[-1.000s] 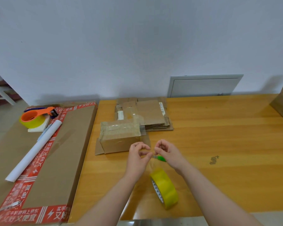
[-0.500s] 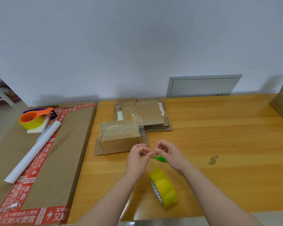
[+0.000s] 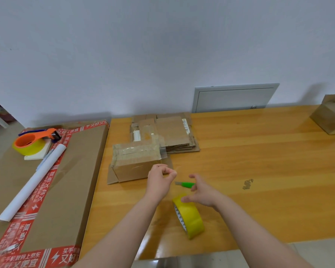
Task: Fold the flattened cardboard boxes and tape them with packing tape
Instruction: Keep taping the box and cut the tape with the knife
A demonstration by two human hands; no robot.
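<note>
A small folded cardboard box (image 3: 137,163) with clear tape over its top sits on the wooden table (image 3: 259,167). Behind it lies a stack of flattened boxes (image 3: 174,134). My left hand (image 3: 160,180) hovers just right of the box, thumb and forefinger pinched on a barely visible strip of clear tape. My right hand (image 3: 201,192) has its fingers spread and holds nothing. It hangs above a yellow tape roll (image 3: 190,217) standing on edge. A green utility knife (image 3: 186,184) lies between my hands.
A large flat carton (image 3: 52,190) with red printed tape lies at the left. It carries an orange tape dispenser (image 3: 31,142), a white rolled sheet (image 3: 33,182) and a pen. A small open box (image 3: 331,117) stands at the far right. A dark stain (image 3: 248,184) marks the table.
My right hand let go of the green knife and spread its fingers, moving apart from my left hand. My left hand stays pinched near the box.
</note>
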